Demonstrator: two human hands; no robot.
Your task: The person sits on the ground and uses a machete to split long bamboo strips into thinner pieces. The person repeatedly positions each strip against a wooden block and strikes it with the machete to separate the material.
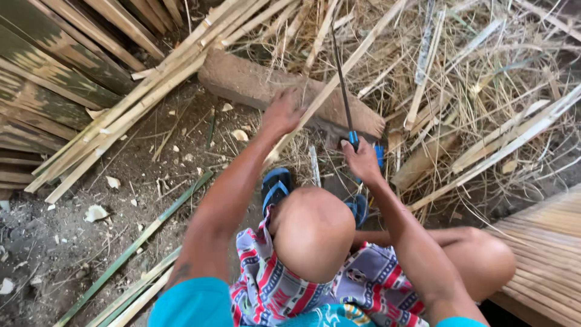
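At centre frame the left hand (281, 113) presses fingers-together on a pale bamboo strip (330, 85) lying across a wooden block (254, 82). Just right, the right hand (362, 160) is clamped round the blue handle of a long dark blade (340, 72) pointing toward the top edge

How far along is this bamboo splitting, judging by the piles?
Done: a bundle of split strips lies left of the wooden block. In hand: the left hand steadies a strip on the block, while the right hand grips a blue-handled blade. Left: green slats lie on the ground.
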